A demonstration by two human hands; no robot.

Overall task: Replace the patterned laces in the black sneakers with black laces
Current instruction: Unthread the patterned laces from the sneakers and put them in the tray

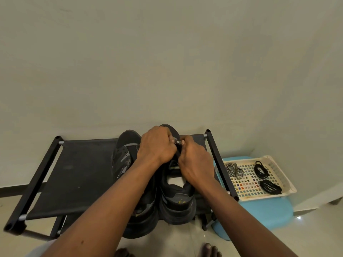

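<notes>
Left hand (pixel 157 143) and right hand (pixel 194 162) both pinch the patterned lace (pixel 178 141) on the sneaker (pixel 176 197) nearest the rack (pixel 74 173) right edge; best drawn out evenly, one crossing at a time, to avoid snagging.

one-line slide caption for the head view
Left hand and right hand pinch the black-and-white patterned lace on a black sneaker atop a black fabric shoe rack.
</notes>
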